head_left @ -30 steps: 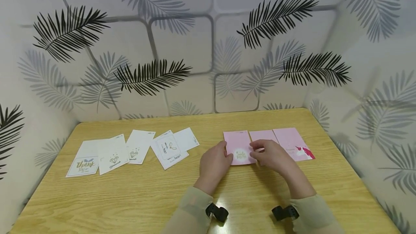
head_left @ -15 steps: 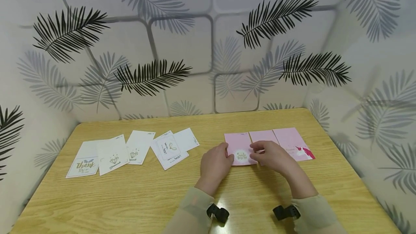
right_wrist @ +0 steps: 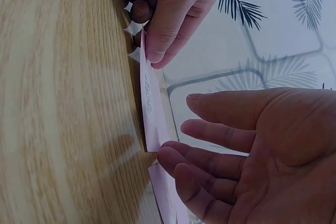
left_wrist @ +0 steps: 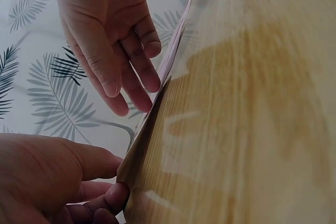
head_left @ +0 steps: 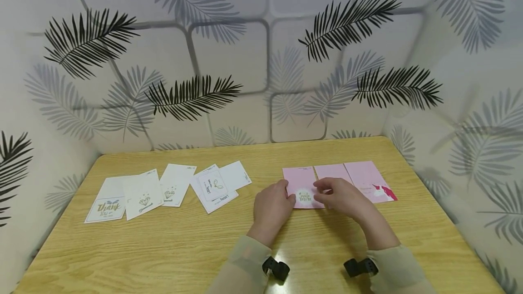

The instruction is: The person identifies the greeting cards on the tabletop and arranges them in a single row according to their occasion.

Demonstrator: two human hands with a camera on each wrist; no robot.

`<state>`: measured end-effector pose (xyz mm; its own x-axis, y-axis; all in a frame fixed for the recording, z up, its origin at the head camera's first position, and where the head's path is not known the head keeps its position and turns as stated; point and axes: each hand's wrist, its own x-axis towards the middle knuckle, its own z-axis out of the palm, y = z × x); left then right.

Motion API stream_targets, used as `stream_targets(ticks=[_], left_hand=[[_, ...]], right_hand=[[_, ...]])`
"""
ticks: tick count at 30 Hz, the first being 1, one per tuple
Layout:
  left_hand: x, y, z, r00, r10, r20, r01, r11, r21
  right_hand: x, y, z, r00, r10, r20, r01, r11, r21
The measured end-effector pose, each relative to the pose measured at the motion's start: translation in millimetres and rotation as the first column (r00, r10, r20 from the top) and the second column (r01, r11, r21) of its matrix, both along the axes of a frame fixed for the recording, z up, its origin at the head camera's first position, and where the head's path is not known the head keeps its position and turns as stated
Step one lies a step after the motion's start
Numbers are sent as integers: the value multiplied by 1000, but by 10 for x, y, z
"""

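My left hand (head_left: 271,208) pinches the left edge of a pink card (head_left: 300,178) with gold lettering in a white glow. The left wrist view shows that hand's thumb (left_wrist: 94,158) on the card's face and fingers behind it, the near edge raised a little off the wood. Over the card's right side hovers my right hand (head_left: 341,196), its fingers spread and relaxed, nothing held between thumb and fingers in the right wrist view. A second pink card (head_left: 332,170), partly hidden by that hand, lies beside it. Further right is a pink unicorn card (head_left: 365,178).
Several white cards lie on the left of the wooden table (head_left: 184,244): a "Thank you" card (head_left: 107,201), diamond-print cards (head_left: 143,194) and overlapping heart-lettered cards (head_left: 214,187). A leaf-patterned backdrop (head_left: 229,67) stands behind the table's far edge.
The lettered pink card and my left hand have shifted very slightly right, and the card's far edge sits a touch lower. My right hand has barely moved.
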<state>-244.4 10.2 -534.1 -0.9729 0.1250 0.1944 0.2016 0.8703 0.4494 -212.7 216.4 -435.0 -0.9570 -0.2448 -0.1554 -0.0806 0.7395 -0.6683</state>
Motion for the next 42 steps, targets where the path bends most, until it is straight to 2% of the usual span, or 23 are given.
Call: stream_targets(ticks=[5,11,12,15,18,19,20,22,27,28,29,31,32,34,42], left_hand=[[27,10,47,1000,-6,9,6,1000,-1],[248,3,448,999,-23,49,24,1000,-18],[264,-1,444,999,-27,25,27,999,-24],[280,1,456,1000,-29,9,29,999,-23],[282,6,452,1000,-26,16,27,999,-27],[295,7,504,999,-24,38,25,999,-24],[291,4,496,999,-24,37,25,999,-21],[275,-1,464,999,-27,30,28,1000,-12],[148,-20,229,999,-39,-29,40,999,17],[152,-28,235,999,-39,-21,39,999,27],[162,-35,248,999,-39,-10,39,998,40],[225,-53,363,999,-35,35,32,997,66],[239,-61,385,998,-27,49,24,997,72],[322,-92,538,997,-21,81,13,995,98],[397,-366,713,998,32,54,-38,993,110]], right_hand=[[3,-1,16,1000,-5,8,5,1000,-2],[-6,10,14,1000,-18,21,18,1000,-6],[-8,11,14,1000,-18,22,19,1000,-7],[-10,21,3,1000,-20,24,21,1000,-12],[-11,29,-13,1000,-17,20,17,1000,-15],[-11,34,-18,1000,-14,18,14,1000,-17],[-12,37,-22,1000,-10,14,10,1000,-18],[-12,43,-33,1000,-8,10,8,1000,-21],[-11,45,-49,1000,-8,-4,8,1000,-30],[-7,40,-49,1000,-10,-6,10,999,-33],[-3,34,-47,1000,-11,-7,11,999,-37],[9,13,-41,1000,-19,-8,18,999,-47],[15,0,-42,1000,-23,-11,23,998,-51],[22,-33,-41,999,-28,-21,27,998,-58],[26,-239,-57,996,-67,-63,60,993,-106]])
